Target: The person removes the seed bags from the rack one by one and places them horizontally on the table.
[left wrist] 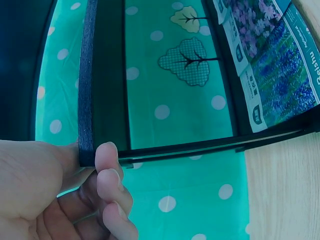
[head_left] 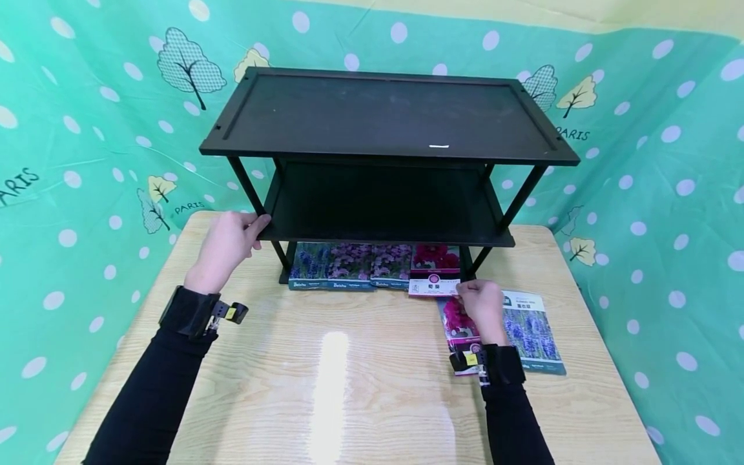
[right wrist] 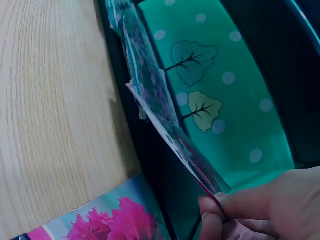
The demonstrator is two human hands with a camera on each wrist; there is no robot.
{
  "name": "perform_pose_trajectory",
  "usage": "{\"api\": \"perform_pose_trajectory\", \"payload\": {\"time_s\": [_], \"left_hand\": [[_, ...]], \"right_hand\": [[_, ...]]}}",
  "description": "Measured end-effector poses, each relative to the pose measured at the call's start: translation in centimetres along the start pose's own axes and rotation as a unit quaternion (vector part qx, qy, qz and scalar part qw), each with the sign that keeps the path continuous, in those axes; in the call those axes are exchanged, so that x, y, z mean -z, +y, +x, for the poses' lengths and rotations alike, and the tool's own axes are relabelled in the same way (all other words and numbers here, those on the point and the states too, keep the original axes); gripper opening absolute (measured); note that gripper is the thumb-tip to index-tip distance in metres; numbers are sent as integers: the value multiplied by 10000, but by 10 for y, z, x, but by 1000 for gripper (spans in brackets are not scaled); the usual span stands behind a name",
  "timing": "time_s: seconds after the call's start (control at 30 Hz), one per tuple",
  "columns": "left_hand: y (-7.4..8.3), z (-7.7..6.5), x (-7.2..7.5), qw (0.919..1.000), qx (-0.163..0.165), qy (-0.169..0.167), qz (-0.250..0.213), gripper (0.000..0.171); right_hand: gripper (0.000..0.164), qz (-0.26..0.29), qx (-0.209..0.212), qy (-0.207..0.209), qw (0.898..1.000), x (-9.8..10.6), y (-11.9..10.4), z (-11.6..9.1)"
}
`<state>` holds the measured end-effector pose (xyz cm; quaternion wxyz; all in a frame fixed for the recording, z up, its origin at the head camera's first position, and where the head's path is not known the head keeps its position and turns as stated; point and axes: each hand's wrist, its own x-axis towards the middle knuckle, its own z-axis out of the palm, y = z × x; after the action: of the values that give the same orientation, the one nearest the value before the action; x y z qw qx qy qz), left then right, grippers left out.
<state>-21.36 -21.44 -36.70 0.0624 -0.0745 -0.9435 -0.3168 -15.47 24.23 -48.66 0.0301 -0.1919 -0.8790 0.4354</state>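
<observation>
A black shelf rack (head_left: 383,116) stands on the table, and my left hand (head_left: 223,248) grips the front left corner of its middle shelf (left wrist: 86,100), thumb and fingers on either side of the edge. My right hand (head_left: 484,307) pinches the lower right corner of a seed packet (head_left: 433,274) with red flowers, at the right end of the bottom shelf. The right wrist view shows this packet tilted, nearly edge-on, between thumb and fingers (right wrist: 210,220). Left of it lie a blue-flowered packet (head_left: 310,266) and two purple-flowered ones (head_left: 351,266).
Beneath my right hand, a magenta-flowered packet (head_left: 456,320) lies on the wooden table (head_left: 261,387). A lavender packet (head_left: 531,332) lies to its right. A small white mark (head_left: 438,146) shows on the top shelf. Green dotted cloth (head_left: 668,226) hangs behind and at both sides.
</observation>
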Motion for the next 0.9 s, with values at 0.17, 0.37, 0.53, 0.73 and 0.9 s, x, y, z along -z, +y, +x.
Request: {"api": "perform_pose_trajectory", "payload": {"time_s": [0.17, 0.37, 0.53, 0.73, 0.9], "left_hand": [[0, 1, -1, 10000, -39, 36, 16, 51], [1, 0, 0, 10000, -10, 21, -58, 51], [0, 0, 1, 9999, 68, -27, -104, 49], [0, 0, -1, 9999, 148, -43, -50, 47], [0, 0, 0, 9998, 160, -60, -83, 45]], "right_hand": [[26, 160, -60, -66, 9998, 6, 1, -9], [28, 29, 32, -149, 9999, 17, 0, -24], [30, -20, -36, -335, 9994, 27, -8, -39], [30, 273, -347, -698, 9966, 33, -12, -60], [28, 482, -487, -951, 9931, 32, -8, -77]]}}
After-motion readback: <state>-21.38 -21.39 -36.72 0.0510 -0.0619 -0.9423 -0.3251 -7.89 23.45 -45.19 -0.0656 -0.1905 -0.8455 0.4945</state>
